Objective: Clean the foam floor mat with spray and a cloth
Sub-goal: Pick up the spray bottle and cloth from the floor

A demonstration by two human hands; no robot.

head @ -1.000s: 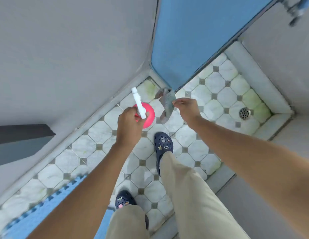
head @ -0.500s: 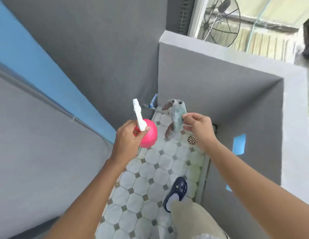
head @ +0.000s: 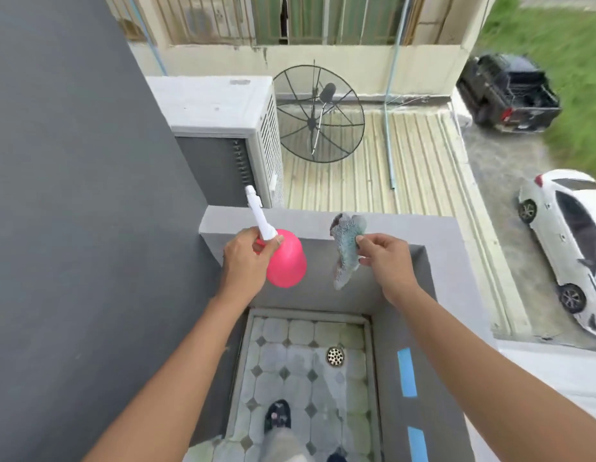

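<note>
Grey balcony walls (head: 323,271) hem us in over a tiled floor (head: 300,368) of pale octagons with a round metal drain (head: 335,356). No writing or brand reads anywhere. Our left hand (head: 245,258) is closed around the neck of the pink spray bottle (head: 286,261), its white nozzle (head: 258,213) pointing up and away. Our right hand (head: 386,258) pinches a grey-blue cloth (head: 346,251), which dangles in front of the wall. Beyond the ledge we see an air-conditioner unit (head: 223,108), a mesh dish (head: 319,115), a corrugated roof (head: 419,168) and two parked vehicles (head: 569,235). One dark shoe (head: 278,415) stands on the tiles.
</note>
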